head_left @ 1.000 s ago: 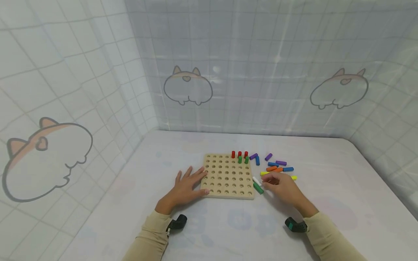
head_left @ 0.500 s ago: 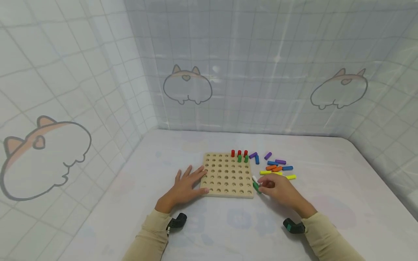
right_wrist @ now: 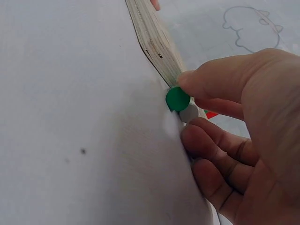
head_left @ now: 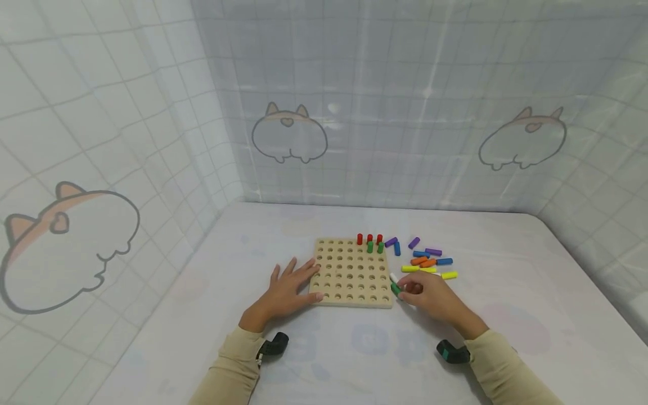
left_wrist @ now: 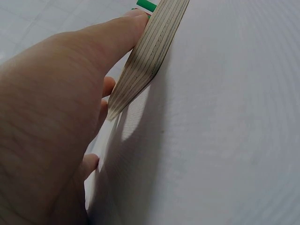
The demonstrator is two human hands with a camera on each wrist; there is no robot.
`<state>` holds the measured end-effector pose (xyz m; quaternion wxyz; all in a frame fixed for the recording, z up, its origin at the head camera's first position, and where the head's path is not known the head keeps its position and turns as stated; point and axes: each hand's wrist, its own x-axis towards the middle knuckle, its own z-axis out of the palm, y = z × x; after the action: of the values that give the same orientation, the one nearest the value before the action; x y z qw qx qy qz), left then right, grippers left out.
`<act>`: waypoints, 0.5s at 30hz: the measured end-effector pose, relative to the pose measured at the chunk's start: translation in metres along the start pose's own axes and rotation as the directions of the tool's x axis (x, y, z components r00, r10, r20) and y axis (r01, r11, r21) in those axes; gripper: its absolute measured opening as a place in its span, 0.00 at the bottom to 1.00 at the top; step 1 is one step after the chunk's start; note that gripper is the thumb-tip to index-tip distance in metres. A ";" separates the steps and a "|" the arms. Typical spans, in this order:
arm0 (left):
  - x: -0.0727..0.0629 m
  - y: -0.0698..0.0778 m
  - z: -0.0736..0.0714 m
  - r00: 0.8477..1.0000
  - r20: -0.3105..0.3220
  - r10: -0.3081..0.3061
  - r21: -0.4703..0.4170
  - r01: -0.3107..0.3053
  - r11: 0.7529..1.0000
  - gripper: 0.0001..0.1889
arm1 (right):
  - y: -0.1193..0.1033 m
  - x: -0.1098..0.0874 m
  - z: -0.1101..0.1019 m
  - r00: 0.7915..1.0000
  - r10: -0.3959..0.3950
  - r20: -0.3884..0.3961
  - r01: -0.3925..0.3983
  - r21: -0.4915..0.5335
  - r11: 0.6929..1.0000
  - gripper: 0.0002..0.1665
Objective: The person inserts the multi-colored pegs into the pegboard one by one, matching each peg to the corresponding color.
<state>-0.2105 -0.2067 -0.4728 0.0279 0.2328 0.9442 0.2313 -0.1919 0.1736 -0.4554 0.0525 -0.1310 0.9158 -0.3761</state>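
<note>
A square pale wooden pegboard (head_left: 345, 271) with rows of holes lies on the white-covered table. Red pegs (head_left: 360, 239) stand in its far right row, with green pegs (head_left: 370, 247) in front of them. My left hand (head_left: 283, 291) rests spread along the board's left side, its thumb on the near left corner. Beside the right edge, my right hand (head_left: 432, 293) has thumb and forefinger at a loose green peg (head_left: 396, 289), pinching it. In the right wrist view the thumb lies over the peg's round end (right_wrist: 178, 99). A white peg (head_left: 393, 277) lies right behind it.
Loose pegs lie right of the board: yellow (head_left: 449, 275), orange (head_left: 419, 261), blue (head_left: 444, 261) and purple (head_left: 433, 252), several in all. Behind the table hangs a gridded curtain (head_left: 379, 163) with animal drawings.
My right hand has moved slightly left and down, from beside the white peg to the loose green peg, and closed on it. The left hand stays on the board.
</note>
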 end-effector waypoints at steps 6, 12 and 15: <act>0.000 -0.001 0.000 1.000 0.001 -0.001 -0.003 0.001 1.000 0.41 | -0.001 -0.001 -0.001 1.000 -0.016 0.011 0.016 -0.002 1.000 0.12; -0.001 0.000 -0.001 1.000 0.008 -0.005 -0.005 0.005 1.000 0.41 | 0.001 0.000 -0.001 0.999 -0.044 0.021 0.044 -0.025 0.999 0.12; -0.001 0.000 -0.001 1.000 0.016 -0.009 -0.003 0.009 1.000 0.41 | 0.002 0.000 -0.002 0.998 -0.054 0.027 0.055 -0.034 0.998 0.13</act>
<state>-0.2101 -0.2075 -0.4720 0.0367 0.2304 0.9446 0.2310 -0.1922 0.1761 -0.4553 0.0517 -0.1618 0.9174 -0.3598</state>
